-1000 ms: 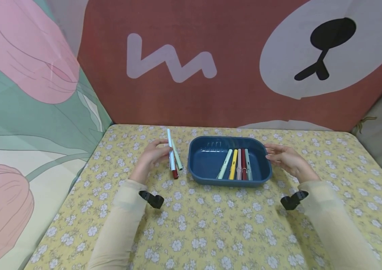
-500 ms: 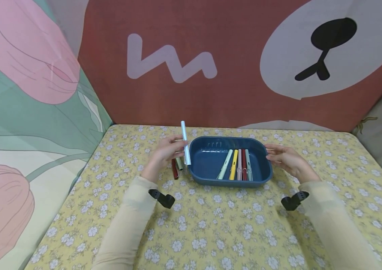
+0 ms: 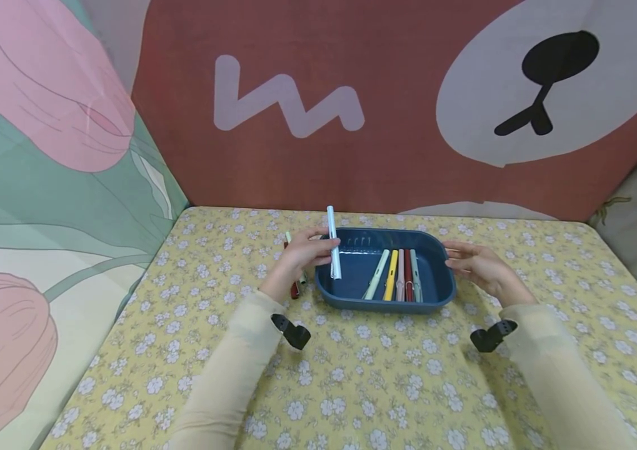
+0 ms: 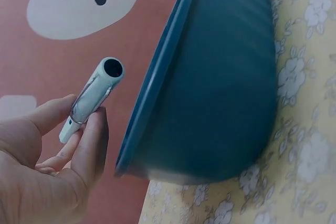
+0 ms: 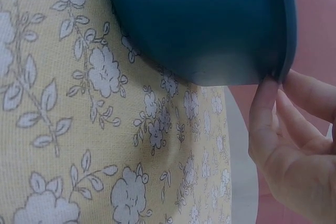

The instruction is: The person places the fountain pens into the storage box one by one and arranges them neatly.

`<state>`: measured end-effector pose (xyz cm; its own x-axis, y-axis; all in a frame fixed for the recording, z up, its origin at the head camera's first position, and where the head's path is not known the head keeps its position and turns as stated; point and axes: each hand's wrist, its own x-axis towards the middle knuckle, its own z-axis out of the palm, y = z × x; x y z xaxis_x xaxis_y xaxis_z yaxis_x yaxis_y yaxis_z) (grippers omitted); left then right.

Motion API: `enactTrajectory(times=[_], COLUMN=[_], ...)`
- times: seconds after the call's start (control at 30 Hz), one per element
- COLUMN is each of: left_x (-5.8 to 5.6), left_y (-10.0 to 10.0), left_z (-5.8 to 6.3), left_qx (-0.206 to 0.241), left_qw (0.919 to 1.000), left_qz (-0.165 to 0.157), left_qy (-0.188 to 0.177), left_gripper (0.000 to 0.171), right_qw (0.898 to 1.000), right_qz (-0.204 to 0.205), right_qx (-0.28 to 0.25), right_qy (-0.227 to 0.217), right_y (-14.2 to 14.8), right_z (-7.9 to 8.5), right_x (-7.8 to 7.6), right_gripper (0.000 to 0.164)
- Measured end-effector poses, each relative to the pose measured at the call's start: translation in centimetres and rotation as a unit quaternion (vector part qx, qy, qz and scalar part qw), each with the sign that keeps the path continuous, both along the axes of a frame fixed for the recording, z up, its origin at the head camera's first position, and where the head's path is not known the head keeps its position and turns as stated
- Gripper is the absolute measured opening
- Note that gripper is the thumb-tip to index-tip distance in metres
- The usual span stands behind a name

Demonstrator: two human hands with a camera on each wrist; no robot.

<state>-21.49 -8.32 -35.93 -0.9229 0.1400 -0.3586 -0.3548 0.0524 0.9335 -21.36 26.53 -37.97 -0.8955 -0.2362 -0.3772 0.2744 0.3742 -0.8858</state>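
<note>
A table covered in a yellow cloth printed with small white flowers (image 3: 386, 387) fills the lower part of the head view. Behind it, at twelve o'clock, stands a rust-red backdrop panel with a pale zigzag and a bear's snout (image 3: 352, 106), and at nine o'clock a green panel with pink tulips (image 3: 42, 156).

Near the table's middle sits a dark blue oblong plastic tray with rounded corners (image 3: 346, 294). Lying side by side in its right half are a pale green pen (image 3: 376, 283), a yellow pen (image 3: 390, 282), a pink pen (image 3: 399, 282), a dark red pen (image 3: 407, 282) and a grey-green pen (image 3: 416, 282), all running roughly from twelve to six o'clock.

The left hand (image 3: 301, 259), at nine o'clock of the tray, has its thumb and fingers curled round a light blue pen with a metal clip (image 3: 333, 250). The pen stands nearly upright, held over the tray's left rim. The left wrist view shows the pen's hollow end and the fingers pinching its barrel (image 4: 89, 100).

The right hand (image 3: 478, 265) is at three o'clock of the tray, fingers loosely extended. In the right wrist view a fingertip (image 5: 265, 95) touches the tray's rim; it grasps nothing.

On the cloth just left of the tray, partly hidden by the left hand, lie a dark red pen with a white end (image 3: 294, 289) and a pale pen (image 3: 288, 237).
</note>
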Motion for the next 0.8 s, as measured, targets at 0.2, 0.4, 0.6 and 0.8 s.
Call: enactTrajectory(times=[0.2, 0.4, 0.6, 0.8], left_x=[0.0, -0.1, 0.0, -0.2], left_y=[1.0, 1.7, 2.6, 3.4], left_z=[-0.3, -0.6, -0.8, -1.1], left_qx=[-0.009, -0.013, -0.036, -0.063], left_qw=[0.9999, 0.9997, 0.9989, 0.9971], left_qz=[-0.004, -0.018, -0.030, -0.041], left_qy=[-0.011, -0.009, 0.002, 0.005], left_gripper=[0.057, 0.058, 0.057, 0.054], right_qw=[1.000, 1.000, 1.000, 1.000], right_qz=[0.000, 0.002, 0.000, -0.003], right_qx=[0.004, 0.000, -0.005, -0.008], right_qy=[0.001, 0.000, 0.000, -0.002], right_y=[0.0, 0.1, 0.0, 0.0], right_z=[-0.1, -0.1, 0.0, 0.0], right_x=[0.0, 0.0, 0.0, 0.0], right_gripper=[0.065, 0.066, 0.066, 0.067])
